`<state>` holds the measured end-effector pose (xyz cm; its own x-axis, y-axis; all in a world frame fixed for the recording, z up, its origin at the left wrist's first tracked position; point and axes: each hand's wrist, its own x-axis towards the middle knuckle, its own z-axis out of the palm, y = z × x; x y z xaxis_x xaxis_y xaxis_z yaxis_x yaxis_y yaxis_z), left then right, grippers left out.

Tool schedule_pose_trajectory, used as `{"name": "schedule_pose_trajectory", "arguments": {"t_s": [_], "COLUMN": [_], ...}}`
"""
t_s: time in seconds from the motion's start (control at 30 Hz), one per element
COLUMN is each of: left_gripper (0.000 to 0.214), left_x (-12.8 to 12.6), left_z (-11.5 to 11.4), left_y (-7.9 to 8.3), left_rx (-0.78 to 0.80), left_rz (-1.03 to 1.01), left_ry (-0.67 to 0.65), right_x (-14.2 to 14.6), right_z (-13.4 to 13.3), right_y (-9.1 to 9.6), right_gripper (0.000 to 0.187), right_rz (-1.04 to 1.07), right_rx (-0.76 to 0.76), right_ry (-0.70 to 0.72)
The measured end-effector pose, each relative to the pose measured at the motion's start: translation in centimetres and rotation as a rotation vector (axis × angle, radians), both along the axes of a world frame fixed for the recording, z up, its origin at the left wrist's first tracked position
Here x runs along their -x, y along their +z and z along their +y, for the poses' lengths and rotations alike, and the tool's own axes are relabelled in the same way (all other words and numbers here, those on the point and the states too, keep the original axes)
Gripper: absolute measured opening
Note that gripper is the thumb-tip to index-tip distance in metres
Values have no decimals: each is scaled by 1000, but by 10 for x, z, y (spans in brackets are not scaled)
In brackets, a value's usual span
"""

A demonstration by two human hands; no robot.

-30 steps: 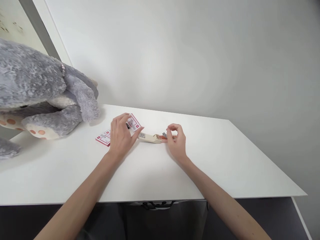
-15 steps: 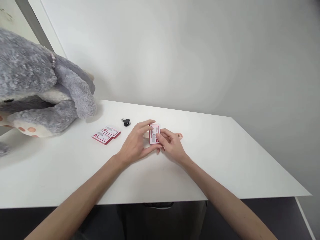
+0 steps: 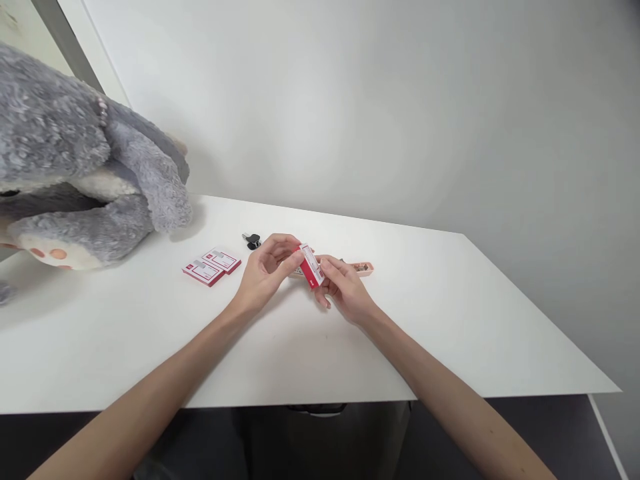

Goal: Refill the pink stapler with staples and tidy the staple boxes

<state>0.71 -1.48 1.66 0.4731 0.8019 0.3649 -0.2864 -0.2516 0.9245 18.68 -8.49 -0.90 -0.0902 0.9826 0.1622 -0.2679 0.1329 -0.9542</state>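
Observation:
Both hands hold a small red and white cardboard box (image 3: 311,265) tilted over the middle of the table. My left hand (image 3: 269,265) grips its upper left side, with the thumb on the red edge. On the right side, my right hand (image 3: 346,287) pinches it between thumb and fingers. Behind the hands lies a long pink object with metal parts (image 3: 365,269), which looks like a stapler; the hands and box cover its middle. Two similar red and white boxes (image 3: 204,272) lie flat side by side, left of my left hand.
Small black and silver clips (image 3: 253,241) lie behind my left hand. A big grey plush toy (image 3: 90,173) sits at the table's left end. The white table (image 3: 450,327) meets a pale wall (image 3: 380,100) at the back.
The held box has turned from upright and face-on to tilted, so its red side now shows. My left thumb has moved up onto the box's edge. More of the pink object shows.

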Motion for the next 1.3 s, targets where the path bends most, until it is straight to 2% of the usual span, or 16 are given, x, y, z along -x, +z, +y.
{"name": "schedule_pose_trajectory", "arguments": {"t_s": [0.23, 0.5, 0.8, 1.03, 1.13, 1.3], "left_gripper": [24, 22, 16, 17, 20, 23], "left_x": [1, 1, 4, 3, 3, 2], "left_z": [14, 14, 14, 12, 13, 14], "left_y": [-11, -8, -7, -2, 0, 3], "left_rx": [60, 45, 115, 182, 247, 278], "left_rz": [-83, -54, -87, -120, -149, -154], "left_ry": [106, 125, -16, 11, 48, 104], "right_x": [1, 2, 3, 1, 2, 4], "right_z": [-2, -4, -9, -7, -9, -11], "right_y": [2, 6, 8, 5, 4, 2], "right_gripper": [40, 45, 32, 25, 21, 25], "right_rz": [-21, -68, -112, -175, -282, -609], "right_rx": [20, 23, -60, -136, -180, -374], "right_ry": [-9, -26, -54, -43, -91, -245]}}
